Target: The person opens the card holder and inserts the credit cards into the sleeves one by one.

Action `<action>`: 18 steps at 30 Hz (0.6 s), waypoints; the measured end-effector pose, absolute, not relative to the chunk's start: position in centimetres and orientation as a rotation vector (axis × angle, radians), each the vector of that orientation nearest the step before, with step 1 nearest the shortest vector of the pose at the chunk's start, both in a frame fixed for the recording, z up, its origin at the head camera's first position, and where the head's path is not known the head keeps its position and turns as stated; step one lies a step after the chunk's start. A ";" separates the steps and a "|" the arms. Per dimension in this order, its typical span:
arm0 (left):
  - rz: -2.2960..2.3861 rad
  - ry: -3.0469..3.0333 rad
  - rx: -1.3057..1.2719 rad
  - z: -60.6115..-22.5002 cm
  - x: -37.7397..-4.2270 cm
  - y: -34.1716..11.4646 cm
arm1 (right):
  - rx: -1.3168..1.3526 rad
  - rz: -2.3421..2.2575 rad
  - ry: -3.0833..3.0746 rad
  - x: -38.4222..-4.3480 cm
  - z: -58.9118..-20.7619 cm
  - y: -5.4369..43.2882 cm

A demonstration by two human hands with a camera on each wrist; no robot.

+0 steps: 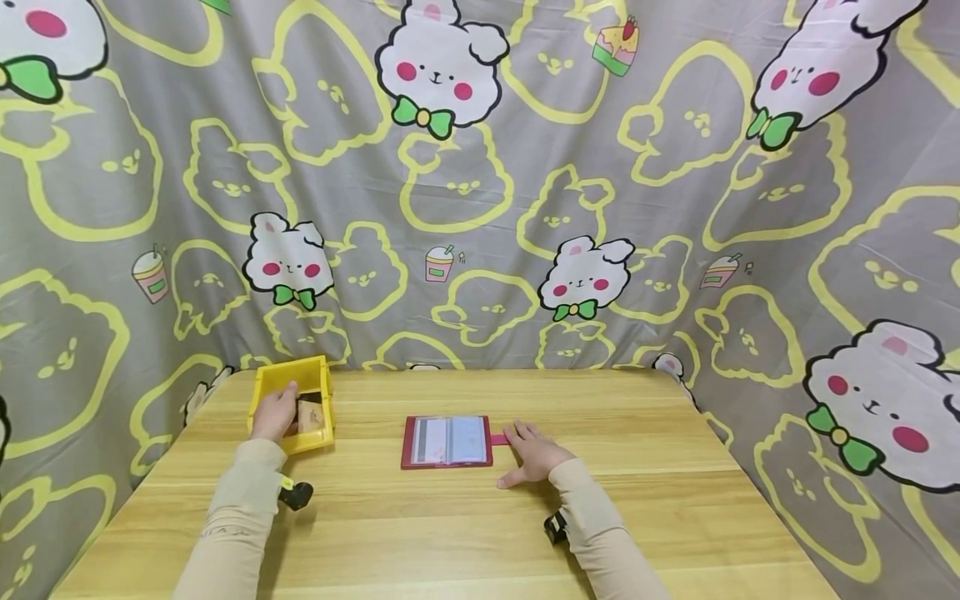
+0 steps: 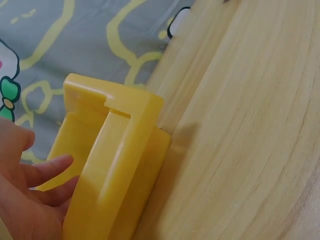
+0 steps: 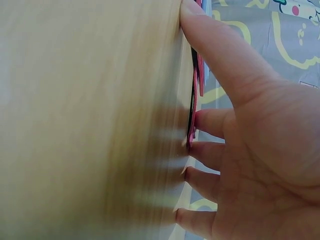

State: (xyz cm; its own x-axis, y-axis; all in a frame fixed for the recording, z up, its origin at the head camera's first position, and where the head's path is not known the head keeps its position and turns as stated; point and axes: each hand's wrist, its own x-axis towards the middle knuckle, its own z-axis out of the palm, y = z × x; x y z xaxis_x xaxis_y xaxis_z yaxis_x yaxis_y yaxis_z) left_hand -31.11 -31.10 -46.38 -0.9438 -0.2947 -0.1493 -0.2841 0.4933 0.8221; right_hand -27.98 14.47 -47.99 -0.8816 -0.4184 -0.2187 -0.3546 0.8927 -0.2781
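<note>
A red card holder lies spread on the table, showing clear sleeves with pale cards. My right hand rests on the tabletop just right of it, fingers straight and spread. In the right wrist view, a fingertip of that hand touches the holder's pink strap. At the far left, my left hand reaches into a yellow bin. Inside the bin, a brown piece and a dark piece lie beside the hand. The left wrist view shows loosely bent fingers with nothing visible between them; the bin wall hides some fingertips.
The wooden table runs back to a grey curtain printed with rabbits, which also hangs at both sides. A black wrist camera sits on the left forearm, another on the right.
</note>
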 end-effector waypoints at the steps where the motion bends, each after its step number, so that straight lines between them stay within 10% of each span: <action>1: -1.484 -2.700 0.521 -46.4 -31.1 -31.1 | -0.581 -0.331 2.787 -28.0 -48.0 14.5; 18: -1.727 -2.604 0.543 -46.4 -31.3 -31.5 | -0.558 -0.343 2.777 -27.9 -47.8 14.4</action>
